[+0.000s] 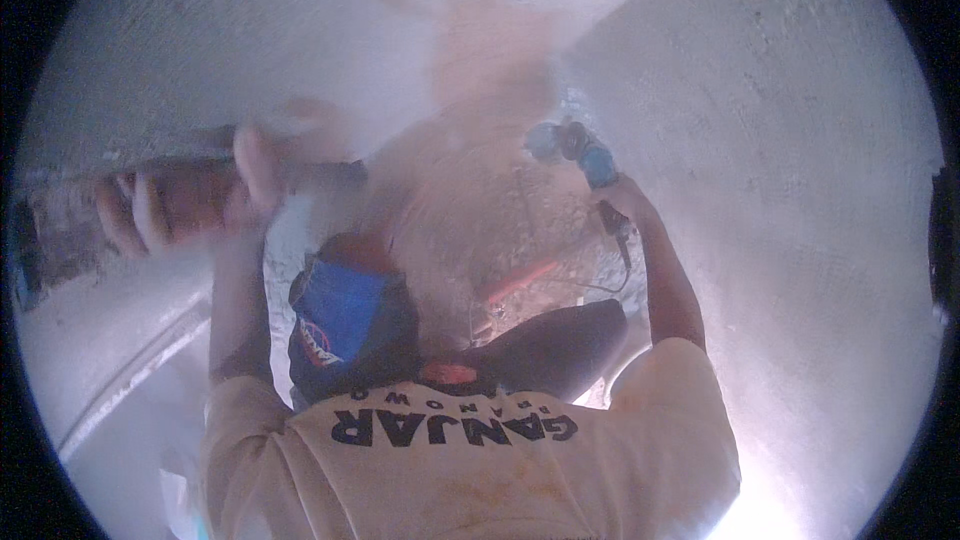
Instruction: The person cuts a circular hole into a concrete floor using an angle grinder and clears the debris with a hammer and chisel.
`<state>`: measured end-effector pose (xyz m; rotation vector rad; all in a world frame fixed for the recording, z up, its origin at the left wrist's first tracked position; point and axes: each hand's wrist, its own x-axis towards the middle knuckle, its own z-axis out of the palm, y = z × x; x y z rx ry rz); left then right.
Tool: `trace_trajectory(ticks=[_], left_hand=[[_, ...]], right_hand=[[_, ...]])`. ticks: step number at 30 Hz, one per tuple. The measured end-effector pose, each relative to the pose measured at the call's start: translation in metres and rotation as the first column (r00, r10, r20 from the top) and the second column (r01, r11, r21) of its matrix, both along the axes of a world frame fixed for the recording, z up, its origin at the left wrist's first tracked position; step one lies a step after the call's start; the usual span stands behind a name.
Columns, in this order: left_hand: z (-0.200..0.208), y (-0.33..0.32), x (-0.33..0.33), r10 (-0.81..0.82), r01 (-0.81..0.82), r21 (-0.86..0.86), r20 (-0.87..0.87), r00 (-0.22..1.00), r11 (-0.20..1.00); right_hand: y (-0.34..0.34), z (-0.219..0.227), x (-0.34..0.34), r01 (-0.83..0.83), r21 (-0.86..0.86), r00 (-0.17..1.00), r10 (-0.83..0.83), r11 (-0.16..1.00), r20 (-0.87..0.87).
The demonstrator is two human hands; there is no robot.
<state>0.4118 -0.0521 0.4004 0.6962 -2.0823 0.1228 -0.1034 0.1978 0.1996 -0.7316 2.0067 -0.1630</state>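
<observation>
My left hand point(195, 205) is blurred at the left, its fingers wrapped round a long, dark brown board-like piece point(65, 225). Motion and haze smear this piece, so its exact kind is unclear. On the right, my right hand point(627, 198) is closed round a corded power tool point(598, 166) with a blue body and dark parts. Its blue head points up and left, and a thin dark cable point(628, 258) curves down from beneath my hand. Whether the tool touches anything cannot be made out.
Pale, dusty surfaces point(790, 130) curve round both sides, with whitish haze throughout. My dark-trousered leg point(550, 345) and a blue-patched dark garment part point(345, 310) lie between my arms. An orange-red strip point(520, 282) rests beyond them. Strong light glares at lower right.
</observation>
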Motion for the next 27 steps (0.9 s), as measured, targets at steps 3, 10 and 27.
trace_trajectory(ticks=[3, 10, 27], left_hand=[[0.047, 0.034, -0.028, -0.177, 0.17, -0.142, -0.039, 0.983, 0.975], [0.018, 0.049, -0.153, -0.507, 0.48, 0.52, -0.1, 0.856, 0.707], [-0.106, 0.28, -0.281, -0.992, 0.371, 0.925, 0.111, -0.054, 0.084]], right_hand=[[0.009, 0.049, 0.03, 0.12, -0.124, 0.988, -0.106, 0.985, 0.116], [0.051, 0.125, 0.085, 0.496, -0.283, 0.844, -0.38, 0.821, 0.378], [0.211, 0.082, 0.168, 0.987, -0.053, 0.022, -0.203, -0.149, 0.979]])
